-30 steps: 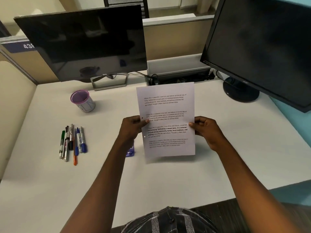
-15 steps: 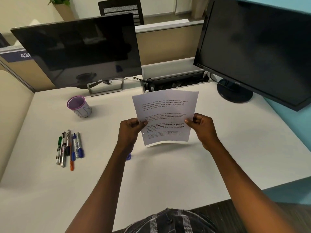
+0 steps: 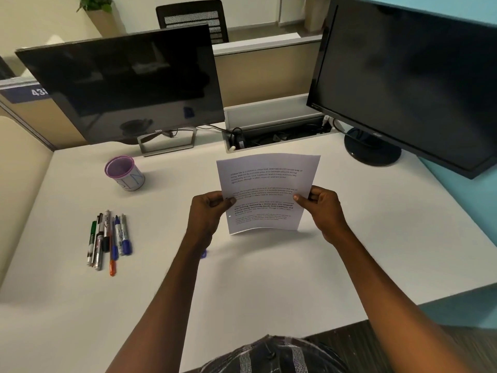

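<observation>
A white printed sheet of paper (image 3: 265, 184) with several short paragraphs of text is held up above the white desk (image 3: 242, 286), slightly bowed along its lower edge. My left hand (image 3: 208, 214) pinches its left edge with the thumb on the printed side. At the opposite edge, my right hand (image 3: 321, 208) pinches the sheet the same way. A small blue object (image 3: 203, 254) lies on the desk, mostly hidden under my left forearm.
Several markers and pens (image 3: 107, 242) lie in a row at the left. A purple mesh cup (image 3: 124, 173) stands behind them. Two dark monitors, one at the left (image 3: 126, 82) and one at the right (image 3: 411, 76), stand at the back, with an open cable tray (image 3: 277, 127) between them.
The sheet has tilted back away from me and moved a little farther over the desk, still held by both hands. The camera view has lifted, showing more of the room behind.
</observation>
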`<state>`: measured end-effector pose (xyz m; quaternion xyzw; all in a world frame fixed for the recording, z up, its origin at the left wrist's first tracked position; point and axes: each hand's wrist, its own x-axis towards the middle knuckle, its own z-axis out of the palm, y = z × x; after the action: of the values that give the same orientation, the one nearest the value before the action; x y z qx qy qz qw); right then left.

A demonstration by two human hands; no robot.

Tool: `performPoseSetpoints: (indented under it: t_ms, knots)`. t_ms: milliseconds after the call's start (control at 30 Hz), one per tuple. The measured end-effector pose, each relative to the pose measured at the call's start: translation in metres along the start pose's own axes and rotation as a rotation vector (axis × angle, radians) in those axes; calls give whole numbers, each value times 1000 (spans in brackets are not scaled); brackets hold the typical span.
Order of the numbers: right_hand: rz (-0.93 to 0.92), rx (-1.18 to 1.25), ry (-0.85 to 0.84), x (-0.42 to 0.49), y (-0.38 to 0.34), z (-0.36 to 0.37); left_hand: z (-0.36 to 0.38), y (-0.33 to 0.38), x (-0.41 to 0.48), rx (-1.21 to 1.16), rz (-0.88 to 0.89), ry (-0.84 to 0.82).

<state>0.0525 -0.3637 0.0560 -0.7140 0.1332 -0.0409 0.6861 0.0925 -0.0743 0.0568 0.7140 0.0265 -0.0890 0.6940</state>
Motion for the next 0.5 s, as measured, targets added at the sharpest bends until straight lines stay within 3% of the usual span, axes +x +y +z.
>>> performPoseSetpoints:
  t_ms: [500]
  knots:
    - [80,-84,35,3,36,-8,0,-42,-7,-44,-115,101]
